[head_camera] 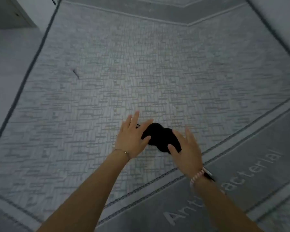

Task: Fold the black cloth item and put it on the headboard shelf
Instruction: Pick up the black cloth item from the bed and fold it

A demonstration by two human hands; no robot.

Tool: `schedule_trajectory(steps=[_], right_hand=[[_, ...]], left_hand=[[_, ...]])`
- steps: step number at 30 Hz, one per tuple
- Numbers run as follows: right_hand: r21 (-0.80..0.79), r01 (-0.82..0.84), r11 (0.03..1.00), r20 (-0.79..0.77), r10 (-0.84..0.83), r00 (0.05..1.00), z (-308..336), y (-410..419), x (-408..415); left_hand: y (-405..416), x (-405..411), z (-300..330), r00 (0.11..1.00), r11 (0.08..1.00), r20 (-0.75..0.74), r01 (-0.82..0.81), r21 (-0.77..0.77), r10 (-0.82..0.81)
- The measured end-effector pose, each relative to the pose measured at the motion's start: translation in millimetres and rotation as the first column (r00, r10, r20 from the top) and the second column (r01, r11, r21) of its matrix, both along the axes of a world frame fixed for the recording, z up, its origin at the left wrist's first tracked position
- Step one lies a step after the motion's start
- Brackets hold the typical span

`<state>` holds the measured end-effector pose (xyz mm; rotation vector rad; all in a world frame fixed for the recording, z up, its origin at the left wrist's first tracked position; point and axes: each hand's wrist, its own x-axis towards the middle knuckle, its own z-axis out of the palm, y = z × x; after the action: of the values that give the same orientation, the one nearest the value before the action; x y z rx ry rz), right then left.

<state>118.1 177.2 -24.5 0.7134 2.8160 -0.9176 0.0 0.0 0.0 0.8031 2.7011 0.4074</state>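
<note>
A small black cloth item lies bunched on the grey patterned mattress, near its front border. My left hand rests flat at the cloth's left edge, fingers spread, thumb touching the fabric. My right hand lies over the cloth's right end, fingers apart, thumb pressing on the fabric. Neither hand is closed around the cloth. Part of the cloth's right side is hidden under my right hand. A headboard shelf is not in view.
The mattress has a dark grey quilted band with pale lettering along the front right. A dark piped edge runs down the left side, with a lower grey surface beyond it. A small dark mark lies on the mattress.
</note>
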Motion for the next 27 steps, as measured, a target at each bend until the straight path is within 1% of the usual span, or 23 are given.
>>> schedule_trajectory(steps=[2,4,5,7,9,13,15,17,19,21,24,27], right_hand=[[-0.043,0.080,0.996,0.016,-0.079,0.997,-22,-1,-5],[-0.034,0.152,0.988,0.041,-0.150,0.988,-37,-3,-10],[-0.013,0.178,0.984,0.034,-0.178,0.984,-43,-4,-12],[0.012,0.213,0.977,0.020,-0.213,0.977,-46,-5,-15],[0.012,0.217,0.976,0.032,-0.218,0.976,-45,-5,-20],[-0.003,0.202,0.979,0.068,-0.202,0.977,-40,-9,-23],[-0.082,0.207,0.975,0.061,-0.203,0.977,-35,-10,-23],[-0.203,0.229,0.952,0.059,-0.222,0.973,-28,-7,-22],[-0.313,0.252,0.916,0.032,-0.255,0.966,-14,-4,-18],[-0.424,0.252,0.870,-0.032,-0.292,0.956,13,0,-10],[-0.492,0.206,0.846,-0.135,-0.307,0.942,76,4,1],[-0.552,0.154,0.820,-0.212,-0.316,0.925,164,5,6]], left_hand=[[4,-7,-25,0.992,0.999,0.118,-0.042,0.008,0.041],[7,-12,-46,0.976,0.996,0.199,-0.086,-0.019,0.088],[9,-13,-54,0.976,0.995,0.192,-0.095,-0.038,0.100],[12,-13,-61,0.986,0.993,0.132,-0.091,-0.075,0.101],[14,-17,-61,0.988,0.992,0.108,-0.100,-0.074,0.107],[12,-18,-58,0.981,0.991,0.143,-0.129,-0.028,0.131],[12,-15,-54,0.979,0.987,0.128,-0.158,-0.014,0.159],[12,-10,-45,0.979,0.981,0.065,-0.194,-0.029,0.196],[9,-3,-32,0.977,0.977,0.009,-0.213,-0.020,0.213],[2,3,-12,0.973,0.973,-0.031,-0.229,0.039,0.230],[-5,10,42,0.958,0.938,-0.037,-0.271,0.216,0.286],[-8,11,127,0.964,0.883,-0.048,-0.220,0.414,0.263]])
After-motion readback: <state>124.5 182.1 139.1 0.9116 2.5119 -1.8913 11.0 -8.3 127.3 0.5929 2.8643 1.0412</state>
